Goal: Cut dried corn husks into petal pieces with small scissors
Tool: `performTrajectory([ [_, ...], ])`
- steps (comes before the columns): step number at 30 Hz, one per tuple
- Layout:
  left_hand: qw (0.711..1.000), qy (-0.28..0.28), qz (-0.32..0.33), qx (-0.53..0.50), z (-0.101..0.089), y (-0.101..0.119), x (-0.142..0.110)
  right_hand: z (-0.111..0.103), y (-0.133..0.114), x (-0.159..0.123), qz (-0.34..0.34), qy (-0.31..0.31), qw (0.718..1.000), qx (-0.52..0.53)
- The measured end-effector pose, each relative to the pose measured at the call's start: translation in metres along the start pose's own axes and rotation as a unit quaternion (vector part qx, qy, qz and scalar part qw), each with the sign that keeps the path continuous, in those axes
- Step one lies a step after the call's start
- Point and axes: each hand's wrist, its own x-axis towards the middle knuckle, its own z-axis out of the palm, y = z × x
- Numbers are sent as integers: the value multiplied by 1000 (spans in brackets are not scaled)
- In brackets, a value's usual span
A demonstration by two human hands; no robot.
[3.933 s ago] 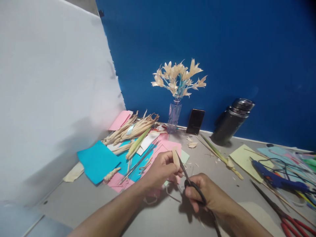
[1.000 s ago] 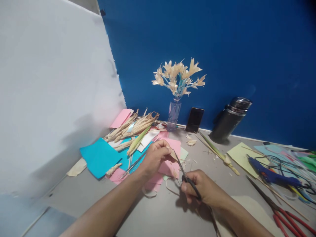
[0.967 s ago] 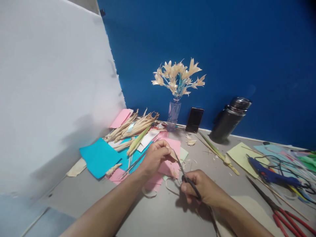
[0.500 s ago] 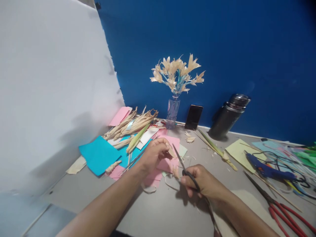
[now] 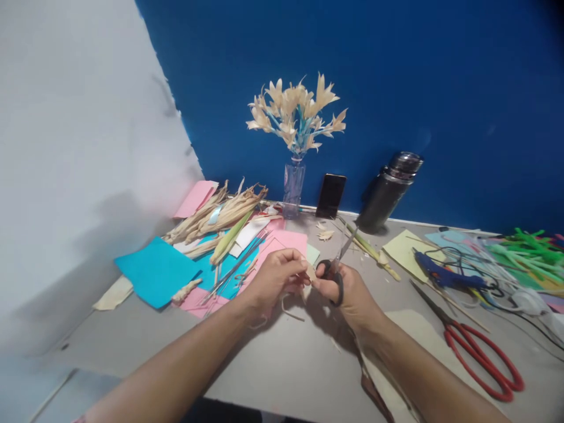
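Observation:
My left hand (image 5: 281, 273) pinches a small pale piece of dried corn husk (image 5: 311, 272) between thumb and fingertips, above the middle of the desk. Right beside it, my right hand (image 5: 352, 291) has small black-handled scissors (image 5: 346, 247) hooked on its fingers. Their blades point up and away from the husk. My right thumb and fingertips reach the husk's edge; whether they grip it I cannot tell. Beneath my left hand lie pink paper sheets (image 5: 288, 239) and a thin curled pale strip (image 5: 292, 316).
Husk flowers (image 5: 293, 108) stand in a clear bottle (image 5: 294, 188) by the blue wall, near a phone (image 5: 331, 195) and a dark flask (image 5: 388, 194). Bundled husks (image 5: 229, 212) and blue paper (image 5: 154, 270) lie left. Rightward are a glue gun (image 5: 447, 275) and red-handled scissors (image 5: 480, 358).
My right hand has come in against my left, and the scissors have swung from pointing at the husk to pointing away, up and right. The whole view has shifted slightly.

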Motion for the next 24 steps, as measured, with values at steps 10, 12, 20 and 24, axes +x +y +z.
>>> performTrajectory([
  [10,1000,18,19,-14,7,-12,1,-3,4,5,-38,-39,997,-46],
  [12,998,43,35,28,7,-6,0,-5,6,5,-24,-101,992,-74],
  [20,995,64,56,53,5,0,-3,-6,11,3,12,-199,971,-130],
  [24,995,73,47,51,5,1,-2,-7,14,3,20,-210,968,-136],
])
